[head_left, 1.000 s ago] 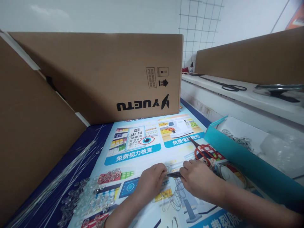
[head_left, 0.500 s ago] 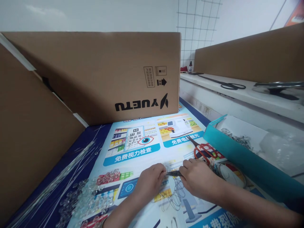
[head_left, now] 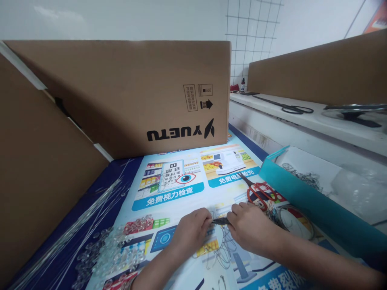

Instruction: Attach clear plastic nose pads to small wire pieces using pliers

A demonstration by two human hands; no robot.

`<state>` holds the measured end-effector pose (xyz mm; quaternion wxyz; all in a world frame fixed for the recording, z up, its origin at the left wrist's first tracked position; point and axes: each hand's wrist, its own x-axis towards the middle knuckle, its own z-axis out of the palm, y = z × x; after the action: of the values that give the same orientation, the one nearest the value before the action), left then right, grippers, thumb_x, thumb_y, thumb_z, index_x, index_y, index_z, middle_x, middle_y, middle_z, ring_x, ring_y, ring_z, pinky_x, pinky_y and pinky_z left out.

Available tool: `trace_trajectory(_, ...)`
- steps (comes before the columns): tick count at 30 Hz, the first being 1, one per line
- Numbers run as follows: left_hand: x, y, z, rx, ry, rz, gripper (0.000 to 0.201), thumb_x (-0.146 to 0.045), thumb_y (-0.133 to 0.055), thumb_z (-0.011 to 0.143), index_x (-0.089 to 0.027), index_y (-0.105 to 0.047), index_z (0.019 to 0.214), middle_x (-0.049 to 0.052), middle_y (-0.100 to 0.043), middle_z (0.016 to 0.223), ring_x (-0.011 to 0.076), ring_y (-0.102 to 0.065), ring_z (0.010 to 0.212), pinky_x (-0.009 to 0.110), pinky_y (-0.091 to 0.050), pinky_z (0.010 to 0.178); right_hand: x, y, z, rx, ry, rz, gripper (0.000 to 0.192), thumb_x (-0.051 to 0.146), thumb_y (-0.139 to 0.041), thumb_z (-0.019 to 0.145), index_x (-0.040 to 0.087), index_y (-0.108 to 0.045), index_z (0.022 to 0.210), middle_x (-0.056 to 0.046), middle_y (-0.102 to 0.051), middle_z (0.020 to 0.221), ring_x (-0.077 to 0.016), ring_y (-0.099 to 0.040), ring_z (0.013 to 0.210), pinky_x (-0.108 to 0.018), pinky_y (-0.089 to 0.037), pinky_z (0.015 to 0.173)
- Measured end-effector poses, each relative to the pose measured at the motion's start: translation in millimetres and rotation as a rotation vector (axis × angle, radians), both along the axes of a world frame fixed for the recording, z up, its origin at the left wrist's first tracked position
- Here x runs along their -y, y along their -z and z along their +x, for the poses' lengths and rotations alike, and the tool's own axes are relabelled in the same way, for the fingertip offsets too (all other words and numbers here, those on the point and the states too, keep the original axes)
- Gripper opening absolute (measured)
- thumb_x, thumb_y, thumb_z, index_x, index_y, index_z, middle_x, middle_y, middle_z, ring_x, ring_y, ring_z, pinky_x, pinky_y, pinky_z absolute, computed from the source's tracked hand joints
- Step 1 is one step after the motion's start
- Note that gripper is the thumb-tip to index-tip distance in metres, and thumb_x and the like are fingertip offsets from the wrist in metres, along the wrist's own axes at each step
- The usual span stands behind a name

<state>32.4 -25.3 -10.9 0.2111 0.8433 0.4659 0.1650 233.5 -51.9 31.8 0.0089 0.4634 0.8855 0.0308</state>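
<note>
Fingers of my right hand (head_left: 250, 225) are wrapped round a pair of small pliers (head_left: 221, 221), whose dark pointed jaws reach left. At the tip of those jaws, my left hand (head_left: 192, 228) has its thumb and fingers pinched together; what they hold is too small and hidden to make out. Thin looped wires (head_left: 223, 254) lie on the printed sheet below and between both hands. Just beyond my right hand rest red-handled scissors (head_left: 262, 192). Many clear beads (head_left: 119, 251) are spread to the left of my left forearm.
A teal-edged box (head_left: 298, 203) with small metal pieces and a clear plastic bag stands at right. Large cardboard (head_left: 130, 100) walls off the back and left. Long thin strands (head_left: 81, 223) lie at left. Black scissors (head_left: 292, 108) are on the white ledge (head_left: 317, 125).
My right hand has shifted very slightly left along the pliers. My left hand and the pliers' jaws stay almost in place.
</note>
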Motion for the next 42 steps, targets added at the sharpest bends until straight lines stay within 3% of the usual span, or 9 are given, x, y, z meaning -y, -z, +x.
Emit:
trace_trajectory(11,-1,2.1,-1,-0.007,0.006,-0.005,0.016,-0.025,-0.036,0.089,-0.021,-0.051,0.083,0.001,-0.06,0.078,0.0169,-0.055,0.072,0.025,-0.038,0.063,3,-1.7,3,-0.063,0.057,-0.026,0.018,0.027,-0.044,0.084,0.017,-0.058,0.082,-0.008,-0.058,0.081,-0.0217,-0.05,0.077,-0.033,-0.03,0.065)
trace_trajectory(25,-2,5.3,-2,0.047,0.02,0.007,0.015,-0.024,-0.037,0.089,-0.021,-0.05,0.083,0.0,-0.059,0.077,0.0165,-0.054,0.071,0.025,-0.036,0.062,10,22.8,1,0.021,-0.017,0.095,0.009,0.02,-0.045,0.084,0.015,-0.053,0.082,-0.01,-0.054,0.078,-0.0229,-0.047,0.077,-0.034,-0.028,0.064)
trace_trajectory(42,-3,5.2,-2,0.059,0.029,0.01,0.015,-0.024,-0.038,0.089,-0.021,-0.05,0.082,0.0,-0.06,0.077,0.0166,-0.054,0.071,0.026,-0.036,0.062,11,35.5,4,-0.09,0.025,0.14,0.009,0.022,-0.048,0.084,0.016,-0.054,0.081,-0.007,-0.055,0.076,-0.0211,-0.047,0.074,-0.031,-0.027,0.062)
